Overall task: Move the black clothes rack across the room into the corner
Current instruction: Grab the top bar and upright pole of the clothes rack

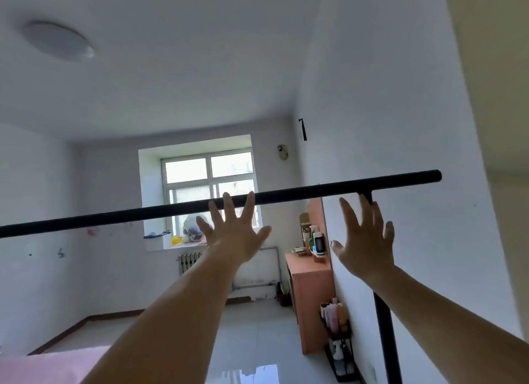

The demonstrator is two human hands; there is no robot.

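Both hands are spread wide, gripping nothing: the left hand (233, 234) overlaps the rack (315, 191) bar, the right hand (365, 244) beside its post.

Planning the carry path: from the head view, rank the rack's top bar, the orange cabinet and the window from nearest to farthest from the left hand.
1. Top bar of the rack: just past the left hand, whose fingertips overlap it.
2. Orange cabinet: lower right, along the right wall.
3. Window: on the far wall, straight ahead.
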